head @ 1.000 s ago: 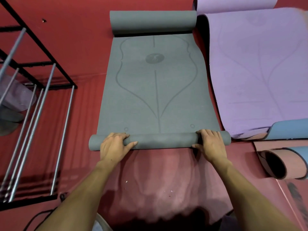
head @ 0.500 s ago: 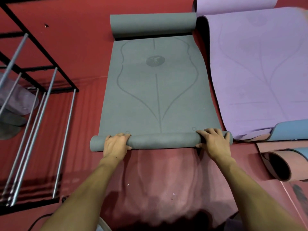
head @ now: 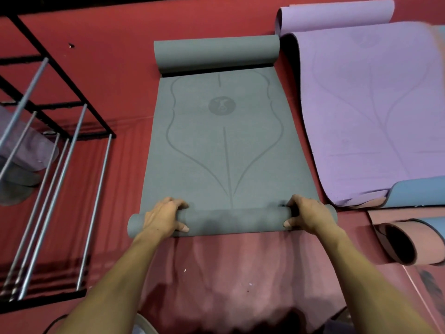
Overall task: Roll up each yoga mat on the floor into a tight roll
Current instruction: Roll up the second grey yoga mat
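1. The left hand (head: 163, 219) curls its fingers (head: 177, 203) over the far side of the near roll, thumb on the near face; it grips the roll close to its left end.
2. The right hand (head: 307, 216) grips the same roll close to its right end, fingers wrapped over the top and thumb tucked on the near side.
3. The roll is the near end of the grey yoga mat (head: 226, 145), which lies on the red floor (head: 108, 68). Most of its length lies flat beyond the hands, and its far end is curled into a second roll (head: 216, 53).
4. Risk, as I judge it: uneven pressure between the two hands could make the roll wander sideways and cone out at one end. A slack grip would leave it loose, not tight.
5. The far curl may need flattening, or the two rolls will meet.
6. The purple mat (head: 375, 112) lies just beside the right edge and could snag.
7. Hard to tell: the fingertips are hidden behind the roll, and how tightly its core is wound cannot be seen. The rack (head: 60, 131) at left and the pink-and-blue roll (head: 409, 242) at right are cut off by the frame.
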